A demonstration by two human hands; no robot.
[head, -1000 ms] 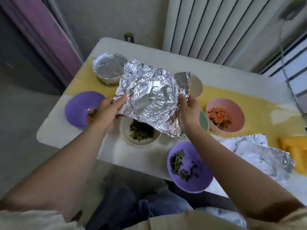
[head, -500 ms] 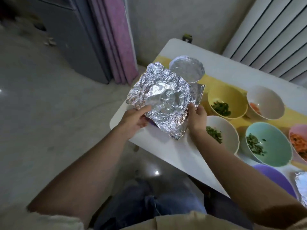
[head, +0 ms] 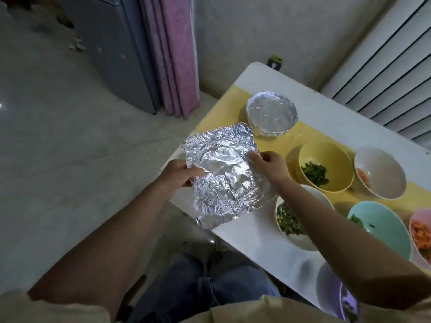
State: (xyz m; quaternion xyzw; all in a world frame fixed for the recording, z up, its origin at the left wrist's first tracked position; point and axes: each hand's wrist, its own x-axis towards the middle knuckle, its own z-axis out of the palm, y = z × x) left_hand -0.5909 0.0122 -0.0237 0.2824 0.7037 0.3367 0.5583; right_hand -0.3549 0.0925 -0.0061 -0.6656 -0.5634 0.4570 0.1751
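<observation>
No text, brand or number can be read; the small wall tag (head: 275, 59) seems too blurred.

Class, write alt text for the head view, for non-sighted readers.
A left hand and right hand pinch opposite edges of a crumpled foil sheet over a table corner. Nearby stand a foil-covered bowl and a yellow bowl of chopped greens.

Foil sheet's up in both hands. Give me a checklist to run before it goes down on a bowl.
1. Left hand pinches the foil sheet at one edge: ok.
2. Right hand pinches the opposite edge: ok.
3. Sheet free of tears: cannot tell, heavily crumpled.
4. Uncovered bowl available: ok, yellow bowl with greens stands open.
5. Foil-covered bowl needs nothing: ok, wrapped over its rim.
6. Table under the sheet: cannot tell, hidden.
</observation>
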